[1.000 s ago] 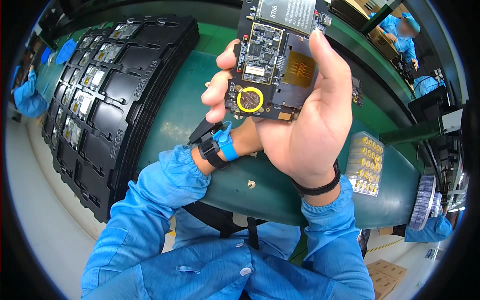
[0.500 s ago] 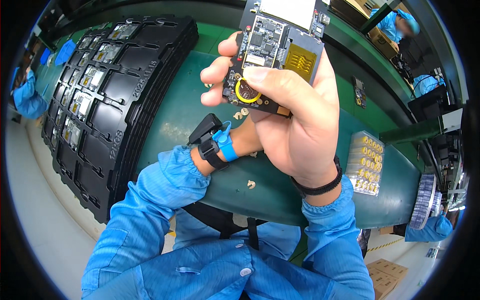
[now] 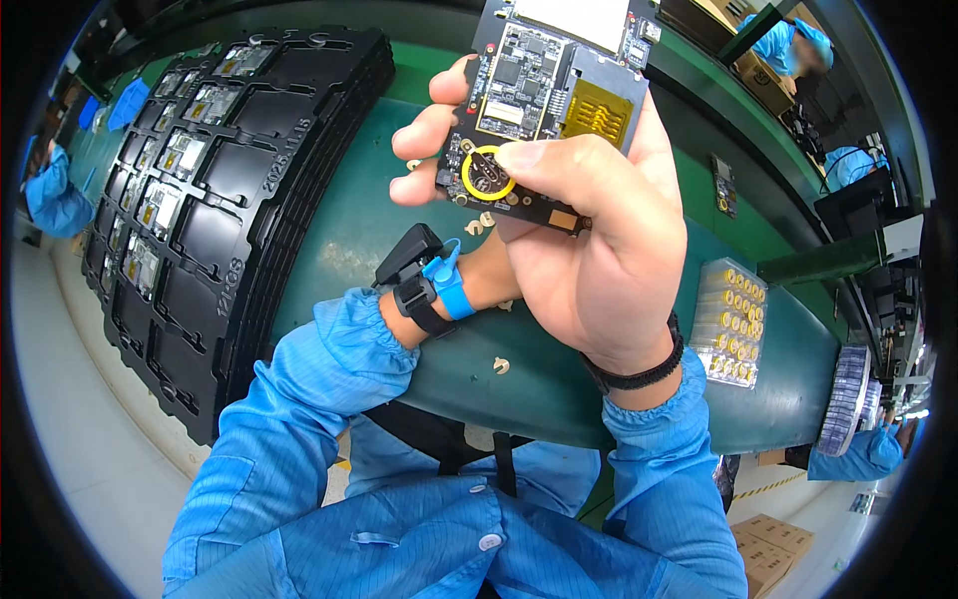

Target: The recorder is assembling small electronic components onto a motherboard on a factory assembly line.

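My right hand (image 3: 614, 250) holds a black circuit board (image 3: 521, 72) up in front of me. Its fingers pass behind the board and three fingertips come out at the left edge. The thumb lies across the front, its tip at the edge of a round coin cell (image 3: 487, 176) with a yellow rim, near the board's lower end. A gold-coloured patch and a white panel also show on the board. My left wrist (image 3: 487, 278), with a blue strap and a black band, runs behind the right hand. The left hand's fingers are hidden there.
Stacked black trays (image 3: 311, 66) holding boards stand at left. A clear tray (image 3: 743, 377) of yellow-rimmed coin cells lies at right, a second circuit board (image 3: 724, 186) beyond it. Small cream pieces (image 3: 501, 365) dot the green table (image 3: 559, 409). Another person (image 3: 773, 45) sits at far right.
The board has tilted slightly and its lower end has shifted a little left and up. The right thumb has moved a bit, showing more of the coin cell. The left arm stays put.
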`<move>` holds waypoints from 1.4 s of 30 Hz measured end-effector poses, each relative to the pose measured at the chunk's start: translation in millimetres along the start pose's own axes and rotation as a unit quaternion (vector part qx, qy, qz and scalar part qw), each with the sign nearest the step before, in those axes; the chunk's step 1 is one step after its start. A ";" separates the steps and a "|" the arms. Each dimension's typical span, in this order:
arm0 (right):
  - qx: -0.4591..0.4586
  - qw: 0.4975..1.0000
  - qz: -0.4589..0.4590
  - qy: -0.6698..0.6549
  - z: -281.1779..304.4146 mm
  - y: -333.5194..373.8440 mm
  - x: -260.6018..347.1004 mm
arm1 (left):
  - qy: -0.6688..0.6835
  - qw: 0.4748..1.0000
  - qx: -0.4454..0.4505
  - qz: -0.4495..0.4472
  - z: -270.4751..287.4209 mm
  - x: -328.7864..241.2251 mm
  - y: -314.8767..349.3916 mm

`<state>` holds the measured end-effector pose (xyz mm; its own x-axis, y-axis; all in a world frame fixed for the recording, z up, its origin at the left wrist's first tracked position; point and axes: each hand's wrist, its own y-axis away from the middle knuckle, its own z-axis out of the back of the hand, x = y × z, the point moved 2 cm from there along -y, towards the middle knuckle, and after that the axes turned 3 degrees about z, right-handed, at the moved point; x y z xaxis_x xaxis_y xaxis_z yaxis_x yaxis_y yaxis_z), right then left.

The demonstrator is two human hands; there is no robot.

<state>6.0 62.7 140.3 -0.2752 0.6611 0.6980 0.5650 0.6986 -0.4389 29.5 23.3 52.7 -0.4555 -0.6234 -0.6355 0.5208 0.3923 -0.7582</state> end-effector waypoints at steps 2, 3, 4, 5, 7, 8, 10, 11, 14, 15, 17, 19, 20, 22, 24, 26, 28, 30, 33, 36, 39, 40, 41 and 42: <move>0.000 1.000 0.004 0.005 -1.1 0.3 0.7 | -0.003 1.000 0.000 -0.001 0.6 -0.8 -0.6; 0.000 1.000 0.004 0.004 -1.9 0.4 0.6 | -0.005 1.000 -0.001 -0.001 0.7 0.0 0.1; -0.002 1.000 0.005 0.012 -2.5 0.6 0.7 | -0.006 1.000 -0.001 0.000 1.3 -0.6 -0.3; -0.004 1.000 0.006 0.019 -2.6 0.7 0.5 | -0.007 1.000 -0.002 0.000 0.9 -0.1 0.1; -0.003 1.000 0.008 0.017 -2.1 0.6 -0.6 | -0.007 1.000 -0.002 0.000 0.6 -0.6 -0.4; -0.003 1.000 0.010 0.015 -1.9 0.5 -0.8 | -0.008 1.000 -0.004 -0.001 0.7 -0.7 -0.6; 0.000 1.000 0.013 0.023 -1.1 0.5 1.0 | -0.005 1.000 -0.004 -0.001 0.0 -1.1 -1.0; 0.004 0.999 0.015 0.030 -0.7 0.6 1.9 | -0.004 1.000 -0.004 -0.001 -0.4 -1.2 -1.3; 0.010 1.000 0.016 0.017 1.0 0.4 0.3 | -0.006 1.000 -0.004 0.000 0.0 -1.5 -1.0; 0.012 1.000 0.015 0.015 0.4 0.1 -0.8 | -0.008 1.000 -0.005 0.002 1.0 -1.3 -0.6; 0.012 1.000 0.007 0.003 -0.9 -0.1 -3.7 | -0.015 1.000 -0.007 0.004 3.7 -0.6 -0.1; 0.007 1.000 0.012 0.011 -1.1 0.7 -0.4 | -0.009 1.000 -0.005 0.003 0.7 -3.0 -1.5; 0.003 1.000 0.015 0.015 -1.4 1.2 0.9 | -0.007 1.000 -0.006 0.002 -0.6 -4.1 -2.2; 0.000 1.000 0.016 0.012 -1.9 1.9 0.8 | -0.008 1.000 -0.006 0.003 -2.2 -5.1 -2.4; -0.003 1.000 0.017 0.008 -5.0 2.0 0.5 | -0.009 1.000 -0.006 0.007 -3.3 -5.5 -1.4; -0.007 0.997 0.033 -0.072 -10.7 0.9 1.7 | -0.011 1.000 -0.009 0.011 -4.0 -5.2 -1.7; -0.008 0.997 0.029 -0.071 -10.9 0.2 3.6 | -0.012 1.000 -0.013 0.014 -6.4 -5.9 -2.5; -0.011 0.997 0.026 -0.066 -4.5 -1.0 0.6 | -0.007 1.000 -0.013 0.017 -10.7 -7.6 -3.4; 0.041 0.995 0.059 -0.075 7.8 -3.0 -7.9 | -0.003 0.999 -0.014 0.030 -16.3 -9.2 -4.7; 0.011 1.000 0.011 -0.012 -1.5 -5.2 -6.1 | -0.011 0.996 -0.023 0.082 -13.0 -6.3 -5.8; -0.079 0.991 0.001 0.104 32.2 -28.2 12.0 | 0.079 0.974 0.182 0.107 -12.8 45.7 5.1; -0.100 0.980 -0.017 0.173 58.8 -35.0 15.7 | 0.078 0.956 0.214 0.183 -18.9 50.8 4.8; -0.121 0.960 -0.040 0.248 86.7 -41.4 18.4 | 0.078 0.950 0.209 0.218 -21.2 57.5 6.2; -0.159 0.947 -0.053 0.275 117.0 -46.8 14.3 | 0.099 0.937 0.199 0.270 -24.8 68.3 13.2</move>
<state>-115.4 71.5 104.6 0.0541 0.2873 0.9563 0.7870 0.5771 -0.2179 -12.7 2.6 -4.3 -0.1531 -0.2546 -0.9549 0.9236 0.3068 -0.2299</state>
